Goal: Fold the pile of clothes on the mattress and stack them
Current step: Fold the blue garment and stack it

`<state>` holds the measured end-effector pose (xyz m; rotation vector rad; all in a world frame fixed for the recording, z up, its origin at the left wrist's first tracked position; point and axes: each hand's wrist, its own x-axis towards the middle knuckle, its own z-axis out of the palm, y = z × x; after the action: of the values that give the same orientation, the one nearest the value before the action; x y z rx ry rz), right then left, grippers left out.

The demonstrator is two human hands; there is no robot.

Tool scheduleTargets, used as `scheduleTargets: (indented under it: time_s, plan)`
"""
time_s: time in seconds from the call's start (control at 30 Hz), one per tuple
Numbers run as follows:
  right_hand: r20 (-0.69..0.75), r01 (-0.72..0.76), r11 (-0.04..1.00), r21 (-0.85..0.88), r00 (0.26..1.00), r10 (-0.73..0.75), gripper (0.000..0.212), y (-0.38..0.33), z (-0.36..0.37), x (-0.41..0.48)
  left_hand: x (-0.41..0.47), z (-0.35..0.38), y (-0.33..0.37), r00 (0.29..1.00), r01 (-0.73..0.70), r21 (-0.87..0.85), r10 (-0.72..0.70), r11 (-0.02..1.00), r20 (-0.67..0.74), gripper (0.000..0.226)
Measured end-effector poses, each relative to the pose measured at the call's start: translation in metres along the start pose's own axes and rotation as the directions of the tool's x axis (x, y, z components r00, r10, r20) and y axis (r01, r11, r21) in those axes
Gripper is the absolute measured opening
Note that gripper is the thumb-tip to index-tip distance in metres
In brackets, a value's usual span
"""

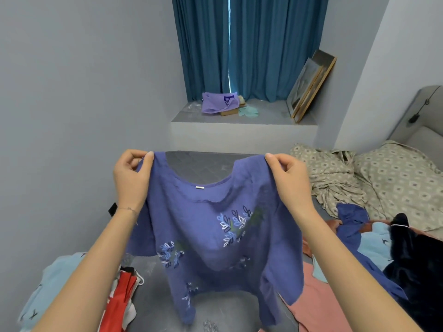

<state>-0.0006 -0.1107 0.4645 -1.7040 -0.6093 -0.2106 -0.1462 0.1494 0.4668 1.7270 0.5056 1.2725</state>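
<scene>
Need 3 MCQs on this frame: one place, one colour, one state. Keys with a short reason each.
1. Where does the purple bag lie?
A. on the window ledge
B. on the mattress
C. on a pillow

2. What colour is the embroidered top?
A. red
B. pink
C. blue

3. How is the top held?
A. flat on the mattress
B. by one hand only
C. up in the air, each hand pinching a shoulder

Key:
1 A: the bag sits on the ledge under the teal curtains.
2 C: the cloth is blue with leaf embroidery.
3 C: the left hand and right hand each pinch a shoulder edge.
</scene>
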Motion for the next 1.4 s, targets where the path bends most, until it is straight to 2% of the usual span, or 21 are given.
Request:
scheduleTargets:
  time_s: [0.1,0.2,0.37,0.5,0.6,0.7,0.87,1.0,1.17,1.3,1.4]
  plan:
    - [0.018,-0.076,0.981,-0.176,0.997,0.08,0.035,0.048,0.014,0.0,-0.01,0.028,-0.046,0.99,0.106,0.112,-0.116,0.988,0.086,0.023]
    - [0.027,-0.205,0.908,-0.365,0.973,0.231,0.028,0.118,0.028,-0.013,-0.032,0.052,-0.122,0.953,0.192,0.286,-0.248,0.939,0.173,0.014]
    - [-0.011,-0.324,0.8,-0.505,0.929,0.37,0.029,0.219,0.055,-0.033,-0.059,0.072,-0.242,0.887,0.265,0.49,-0.409,0.831,0.213,0.011]
    - [-0.068,-0.326,0.742,-0.586,0.932,0.356,0.027,0.286,0.083,-0.037,-0.059,0.09,-0.316,0.855,0.338,0.441,-0.468,0.831,0.226,0.011]
    - [-0.13,-0.335,0.648,-0.684,0.93,0.344,0.024,0.329,0.106,-0.033,-0.052,0.105,-0.369,0.838,0.357,0.393,-0.476,0.847,0.267,0.011]
    - [-0.166,-0.415,0.642,-0.645,0.895,0.413,0.026,0.374,0.127,-0.027,-0.04,0.123,-0.424,0.806,0.374,0.392,-0.503,0.841,0.311,0.011]
    - [-0.219,-0.632,0.679,-0.374,0.771,0.598,0.027,0.428,0.165,-0.007,-0.023,0.157,-0.5,0.755,0.425,0.384,-0.554,0.82,0.349,0.027]
    - [-0.217,-0.702,0.653,-0.284,0.71,0.67,0.022,0.477,0.197,-0.002,-0.026,0.185,-0.555,0.729,0.426,0.407,-0.573,0.808,0.374,0.014]
    - [-0.195,-0.689,0.659,-0.302,0.721,0.665,0.017,0.522,0.231,-0.015,-0.039,0.198,-0.608,0.712,0.43,0.402,-0.578,0.808,0.399,0.004]
    - [-0.179,-0.64,0.696,-0.326,0.764,0.619,0.024,0.535,0.247,-0.028,-0.049,0.193,-0.635,0.682,0.34,0.461,-0.552,0.82,0.48,0.024]
    - [-0.127,-0.631,0.684,-0.366,0.762,0.635,0.035,0.548,0.248,-0.043,-0.061,0.178,-0.653,0.664,0.288,0.565,-0.587,0.773,0.464,0.035]
